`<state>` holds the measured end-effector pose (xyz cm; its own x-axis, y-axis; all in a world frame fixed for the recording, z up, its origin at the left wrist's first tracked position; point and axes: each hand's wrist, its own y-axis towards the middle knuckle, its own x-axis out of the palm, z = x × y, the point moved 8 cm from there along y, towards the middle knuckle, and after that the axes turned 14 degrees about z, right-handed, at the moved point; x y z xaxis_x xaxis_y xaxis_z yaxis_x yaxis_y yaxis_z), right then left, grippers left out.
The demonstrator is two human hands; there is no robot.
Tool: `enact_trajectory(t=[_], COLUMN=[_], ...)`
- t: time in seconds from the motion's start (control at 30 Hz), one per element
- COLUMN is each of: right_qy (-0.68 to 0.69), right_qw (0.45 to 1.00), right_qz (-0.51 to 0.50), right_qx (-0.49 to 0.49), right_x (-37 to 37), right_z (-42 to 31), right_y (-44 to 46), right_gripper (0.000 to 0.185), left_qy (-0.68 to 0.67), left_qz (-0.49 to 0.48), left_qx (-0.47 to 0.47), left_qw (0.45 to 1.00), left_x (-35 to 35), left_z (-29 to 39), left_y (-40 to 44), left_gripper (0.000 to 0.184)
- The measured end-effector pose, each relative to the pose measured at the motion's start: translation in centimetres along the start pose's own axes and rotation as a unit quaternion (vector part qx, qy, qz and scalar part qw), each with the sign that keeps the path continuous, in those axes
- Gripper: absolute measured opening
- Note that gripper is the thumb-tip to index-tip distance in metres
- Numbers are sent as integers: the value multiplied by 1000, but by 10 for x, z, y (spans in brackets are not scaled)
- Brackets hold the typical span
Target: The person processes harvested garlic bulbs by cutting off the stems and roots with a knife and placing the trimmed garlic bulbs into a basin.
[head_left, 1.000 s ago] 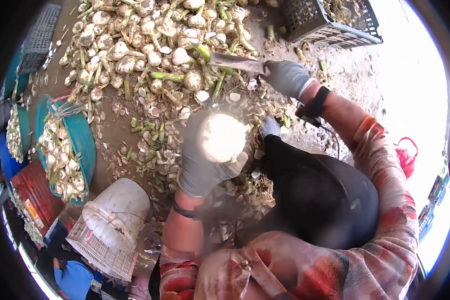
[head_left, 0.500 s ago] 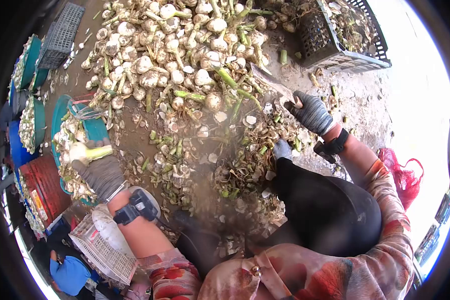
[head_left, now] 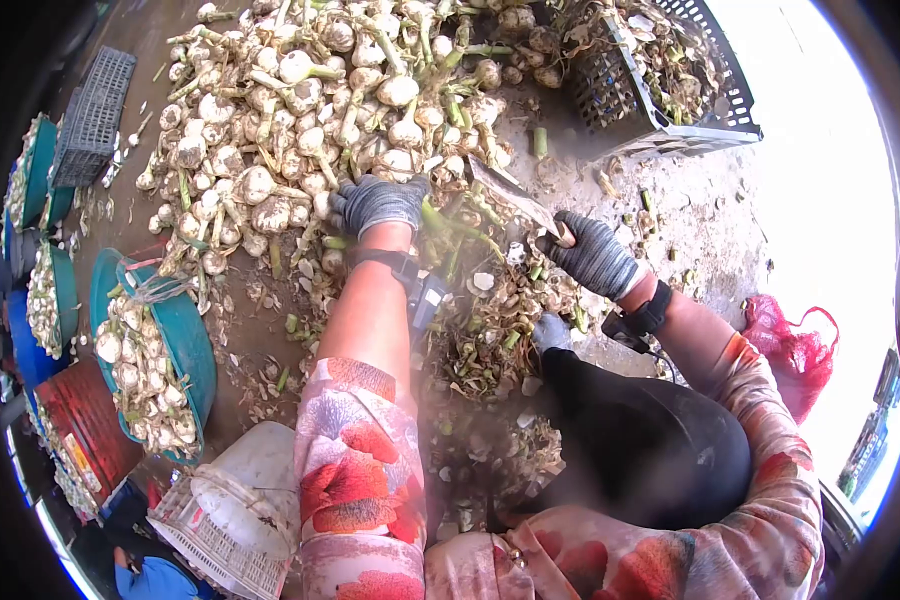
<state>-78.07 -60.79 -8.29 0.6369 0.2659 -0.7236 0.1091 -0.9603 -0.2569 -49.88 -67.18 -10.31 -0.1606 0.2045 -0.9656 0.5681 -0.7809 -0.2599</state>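
My left hand (head_left: 380, 203), in a grey glove, reaches onto the near edge of a big heap of garlic bulbs (head_left: 270, 130) with stalks. Its fingers curl down among the bulbs, and what they touch is hidden. My right hand (head_left: 595, 255), gloved too, is closed round the handle of a wide-bladed knife (head_left: 510, 198). The blade points up and left toward the heap, close to some green stalks. At the left, a teal basket (head_left: 195, 340) holds trimmed bulbs (head_left: 150, 380). Cut stalks and peelings (head_left: 485, 340) lie below the knife.
A black crate (head_left: 660, 135) of waste stands at upper right. Lower left are a white bucket (head_left: 255, 480), a white basket (head_left: 210, 530) and a red tub (head_left: 85, 415). A grey crate (head_left: 95, 115) is at upper left, a red net bag (head_left: 795, 355) at right, a person in blue (head_left: 160, 580) at bottom left.
My left hand has gone from the teal basket, where it held a bulb with a stalk, to the heap, and that bulb is no longer in it. The knife stays in my right hand.
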Motion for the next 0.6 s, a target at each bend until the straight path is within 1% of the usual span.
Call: enact_trajectory(t=[0.07, 0.1, 0.13, 0.17, 0.2, 0.23, 0.27, 0.3, 0.33, 0.37, 0.43, 0.47, 0.5, 0.53, 0.57, 0.6], right_qy=[1, 8, 13, 10, 7, 34, 40, 27, 14, -35, -29, -13, -12, -34, -56, -55], right_qw=[1000, 1000, 1000, 999, 998, 994, 992, 983, 969, 962, 949, 941, 942, 940, 937, 938], right_qz=[12, 2, 3, 0, -3, 8, -17, 3, 24, 3, -7, -12, -13, -36, -59, -61], right_qx=[0, -5, -1, -31, -62, -101, -117, -180, -244, -271, -315, -337, -336, -338, -339, -338], right_x=[-1, -4, -7, -9, -10, -12, -19, -23, -26, -22, -18, -16, -16, -13, -10, -9], right_z=[0, -3, -7, -16, -26, -37, -61, -77, -93, -102, -118, -124, -127, -130, -132, -133], right_y=[2, 2, 3, 4, 4, 3, 1, -4, -7, -10, -19, -24, -27, -32, -37, -39], right_gripper=[43, 42, 42, 42, 41, 40, 37, 34, 32, 26, 22, 22, 22, 22, 22, 22], left_qy=[-13, -46, -41, -168, -294, -416, -531, -637, -519, -433, -338, -385, -407, -430, -449, -453], left_qz=[16, 17, 17, -1, -20, -39, -57, -73, -64, -33, -5, -7, -9, -11, -48, -58], left_qx=[59, 77, 80, 97, 111, 122, 128, 130, 221, 293, 360, 345, 336, 326, 283, 264], left_qw=[998, 996, 996, 981, 949, 900, 835, 756, 823, 852, 869, 856, 849, 842, 846, 850], left_x=[-2, -6, -7, -9, -12, -19, -25, -32, -35, -32, -20, -22, -22, -23, -20, -16], left_z=[3, 3, -3, -4, -6, -7, -11, -17, -20, -30, -47, -55, -63, -70, -78, -84], left_y=[4, 0, -8, -22, -37, -53, -68, -81, -88, -96, -119, -127, -134, -140, -144, -144], left_gripper=[88, 68, 68, 64, 60, 56, 52, 48, 39, 39, 40, 38, 37, 37, 37, 38])
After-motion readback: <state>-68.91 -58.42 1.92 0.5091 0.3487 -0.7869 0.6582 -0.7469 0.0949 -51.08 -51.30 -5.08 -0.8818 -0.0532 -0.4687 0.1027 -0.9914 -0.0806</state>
